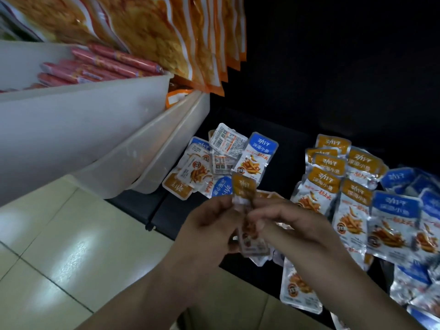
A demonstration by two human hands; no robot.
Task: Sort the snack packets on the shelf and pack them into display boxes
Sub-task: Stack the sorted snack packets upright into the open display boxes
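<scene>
Left hand (209,225), right hand (295,222) together, gripping orange-packet stack (244,185) | step: sorting by colour | next: likely onto orange pile (333,177)

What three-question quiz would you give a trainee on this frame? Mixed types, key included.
1. True or false: the left hand is empty.
2. Multiple choice: the top band of the held packets is A blue, B orange, C green.
3. Fill in: on the shelf, the blue-topped rows lie to the ___ of the orange-topped rows.
Key: 1 false, it and the right hand both grip the held packets. 2 B. 3 right.
</scene>
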